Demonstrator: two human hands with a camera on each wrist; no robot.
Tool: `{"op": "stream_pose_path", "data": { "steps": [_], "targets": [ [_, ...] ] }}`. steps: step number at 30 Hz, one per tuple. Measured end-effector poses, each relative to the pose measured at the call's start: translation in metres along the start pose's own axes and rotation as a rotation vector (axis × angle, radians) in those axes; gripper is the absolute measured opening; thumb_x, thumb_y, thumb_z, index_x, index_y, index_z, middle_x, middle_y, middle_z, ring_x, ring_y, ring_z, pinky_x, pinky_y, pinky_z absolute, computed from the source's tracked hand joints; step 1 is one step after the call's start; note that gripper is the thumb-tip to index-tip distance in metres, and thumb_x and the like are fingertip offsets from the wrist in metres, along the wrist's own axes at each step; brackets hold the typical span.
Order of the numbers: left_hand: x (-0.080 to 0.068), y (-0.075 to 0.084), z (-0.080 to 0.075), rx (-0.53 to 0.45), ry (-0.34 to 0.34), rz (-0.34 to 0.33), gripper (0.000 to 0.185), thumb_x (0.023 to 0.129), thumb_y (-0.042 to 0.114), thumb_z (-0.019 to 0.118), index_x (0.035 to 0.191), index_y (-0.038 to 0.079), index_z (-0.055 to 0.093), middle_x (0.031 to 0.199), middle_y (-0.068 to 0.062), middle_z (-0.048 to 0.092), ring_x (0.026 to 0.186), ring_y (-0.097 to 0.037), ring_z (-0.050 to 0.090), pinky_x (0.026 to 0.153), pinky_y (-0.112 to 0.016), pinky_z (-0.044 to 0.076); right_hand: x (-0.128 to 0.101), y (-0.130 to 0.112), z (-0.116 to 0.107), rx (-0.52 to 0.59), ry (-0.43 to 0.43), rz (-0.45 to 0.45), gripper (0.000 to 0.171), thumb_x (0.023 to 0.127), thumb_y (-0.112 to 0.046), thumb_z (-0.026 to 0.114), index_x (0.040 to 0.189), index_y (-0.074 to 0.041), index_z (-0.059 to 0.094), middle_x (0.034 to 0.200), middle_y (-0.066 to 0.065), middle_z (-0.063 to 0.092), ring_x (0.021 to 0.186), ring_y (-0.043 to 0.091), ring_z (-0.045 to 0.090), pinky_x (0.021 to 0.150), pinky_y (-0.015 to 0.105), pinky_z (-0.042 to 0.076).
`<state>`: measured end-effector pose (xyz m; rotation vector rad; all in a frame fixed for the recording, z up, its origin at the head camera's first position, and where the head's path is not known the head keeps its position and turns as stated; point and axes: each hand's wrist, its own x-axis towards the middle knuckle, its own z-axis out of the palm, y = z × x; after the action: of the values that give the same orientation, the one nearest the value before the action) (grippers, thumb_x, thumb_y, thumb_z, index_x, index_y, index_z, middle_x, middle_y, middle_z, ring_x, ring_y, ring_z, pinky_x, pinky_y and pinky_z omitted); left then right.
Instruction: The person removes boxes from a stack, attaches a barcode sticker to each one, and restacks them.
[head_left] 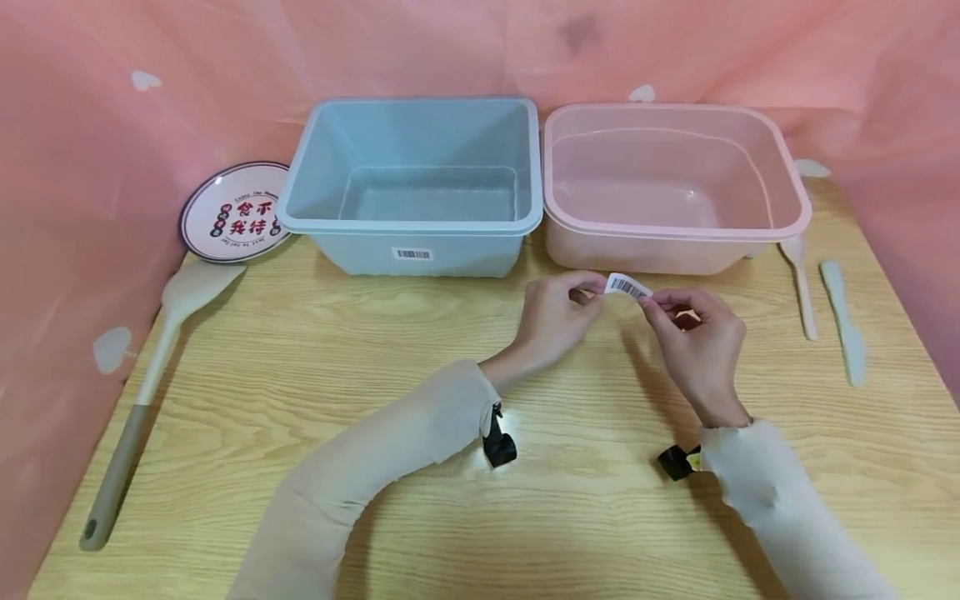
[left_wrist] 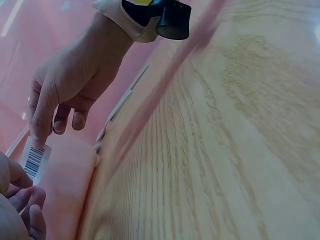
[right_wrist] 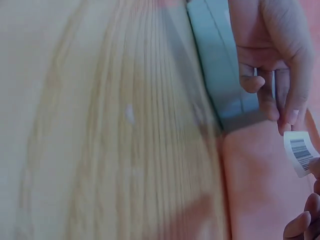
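Pinching opposite ends, the left hand [head_left: 555,321] and right hand [head_left: 693,346] hold a barcode sticker [head_left: 627,287] at six o'clock of the pink tub [head_left: 787,158]. Left wrist view: sticker at nine o'clock. Right wrist: at three. Probably light, flimsy and tacky; best held by its edges.

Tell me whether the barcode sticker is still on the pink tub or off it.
Off. Both hands pinch the barcode sticker in the air, in front of the pink tub.
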<state>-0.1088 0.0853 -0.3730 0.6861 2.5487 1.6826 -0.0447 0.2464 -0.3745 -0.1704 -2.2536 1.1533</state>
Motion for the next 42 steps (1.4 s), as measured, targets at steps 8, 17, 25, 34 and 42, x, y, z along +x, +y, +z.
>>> {"op": "stream_pose_path", "data": {
  "steps": [8,17,25,34,42],
  "targets": [
    [0.013,0.009,0.018,0.043,-0.096,-0.028,0.040,0.084,0.004,0.063,0.124,0.012,0.066,0.117,0.000,0.070,0.083,-0.004,0.067,0.071,-0.005,0.043,0.016,0.014,0.002,0.000,0.077,0.096,0.019,0.084,-0.014,0.075,0.086,0.005,0.072,0.076,-0.024,0.057,0.066,-0.007,0.053,0.057,0.007,0.042],
    [0.017,0.010,0.029,0.043,-0.103,-0.038,0.049,0.083,0.004,0.063,0.131,0.012,0.061,0.125,-0.001,0.066,0.082,-0.003,0.064,0.078,-0.006,0.042,0.027,0.029,0.009,-0.018,0.099,0.097,0.020,0.085,-0.015,0.074,0.087,0.005,0.072,0.078,-0.023,0.055,0.069,-0.007,0.053,0.059,0.008,0.042],
    [0.020,0.006,0.030,0.043,-0.099,-0.073,0.053,0.082,0.004,0.064,0.134,0.012,0.057,0.131,-0.001,0.061,0.086,-0.002,0.064,0.087,-0.010,0.043,0.035,0.033,0.010,-0.013,0.104,0.076,0.017,0.085,-0.011,0.073,0.087,0.005,0.072,0.076,-0.023,0.053,0.068,-0.008,0.051,0.061,0.008,0.041],
    [0.023,0.004,0.032,0.052,-0.083,-0.089,0.056,0.082,0.004,0.065,0.136,0.014,0.055,0.132,0.000,0.060,0.085,-0.001,0.063,0.087,-0.010,0.044,0.042,0.034,0.010,-0.024,0.105,0.091,0.017,0.085,-0.013,0.073,0.087,0.004,0.072,0.077,-0.022,0.054,0.067,-0.007,0.051,0.061,0.009,0.043],
    [0.024,0.003,0.034,0.059,-0.067,-0.094,0.057,0.081,0.005,0.065,0.137,0.014,0.055,0.129,-0.002,0.061,0.084,-0.002,0.065,0.091,-0.014,0.044,0.047,0.036,0.010,-0.043,0.124,0.096,0.021,0.086,-0.016,0.072,0.088,0.006,0.072,0.077,-0.025,0.053,0.066,-0.007,0.049,0.061,0.010,0.042]
  ]
}}
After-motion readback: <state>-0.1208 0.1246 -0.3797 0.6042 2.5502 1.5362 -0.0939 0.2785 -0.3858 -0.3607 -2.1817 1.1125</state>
